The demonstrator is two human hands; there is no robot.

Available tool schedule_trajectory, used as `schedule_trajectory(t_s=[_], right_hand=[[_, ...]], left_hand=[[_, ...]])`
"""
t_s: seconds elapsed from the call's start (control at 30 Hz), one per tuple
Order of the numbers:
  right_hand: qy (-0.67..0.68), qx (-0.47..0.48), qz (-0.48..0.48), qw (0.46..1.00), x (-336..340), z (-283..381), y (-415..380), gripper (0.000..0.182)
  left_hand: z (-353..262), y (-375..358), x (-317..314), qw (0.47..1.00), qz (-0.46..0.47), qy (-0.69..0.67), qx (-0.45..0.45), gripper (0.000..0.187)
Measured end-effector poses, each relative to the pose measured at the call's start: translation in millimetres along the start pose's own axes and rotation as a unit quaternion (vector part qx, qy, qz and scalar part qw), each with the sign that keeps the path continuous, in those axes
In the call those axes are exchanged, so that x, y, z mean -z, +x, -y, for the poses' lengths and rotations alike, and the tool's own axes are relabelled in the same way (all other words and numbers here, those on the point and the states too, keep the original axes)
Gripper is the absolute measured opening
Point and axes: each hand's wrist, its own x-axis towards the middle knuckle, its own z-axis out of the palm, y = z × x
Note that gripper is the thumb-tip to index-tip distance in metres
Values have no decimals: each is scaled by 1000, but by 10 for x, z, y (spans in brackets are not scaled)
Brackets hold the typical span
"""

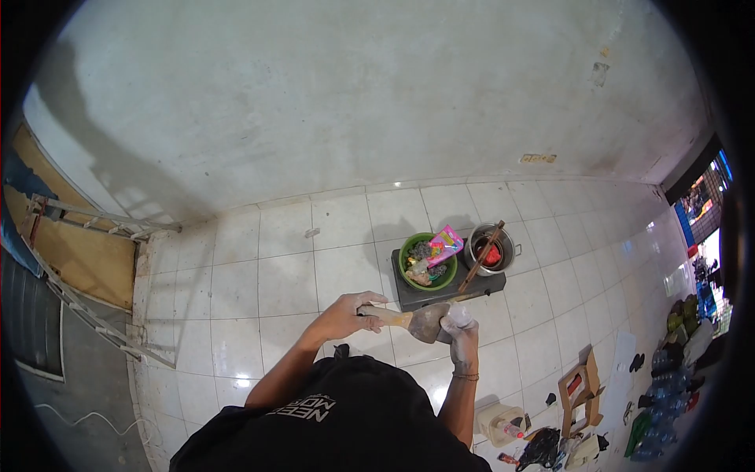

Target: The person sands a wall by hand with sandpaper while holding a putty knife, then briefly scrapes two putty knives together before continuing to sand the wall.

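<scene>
Currently the left hand point(346, 313) is clenched around the wooden handle of a broad brush point(409, 318), held level over the tiled floor point(259, 283). The right hand point(462, 338), its fingers point(456, 321) coated in pale material, grips the bristle end of the brush; whether it also holds a scrap of white material cannot be told. Work appears to be at a tool-preparation stage. Beyond the hands, a green bowl point(427, 262) of mixed items and a metal pot point(491, 250) (a stick leans across it) rest on a dark slab point(440, 293). The far wall point(354, 102) shows a patchy, uneven coat, so surface work is judged incomplete.
</scene>
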Motion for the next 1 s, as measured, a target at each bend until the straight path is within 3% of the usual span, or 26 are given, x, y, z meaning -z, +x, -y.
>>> schedule_trajectory(t_s=[0.57, 1.0], right_hand=[[0, -25, 27, 999, -89, -90, -7, 30], [-7, -21, 59, 998, -258, -101, 62, 27]], left_hand=[[11, -187, 17, 999, -35, 36, -11, 37], [145, -285, 98, 996, -62, 57, -22, 44]])
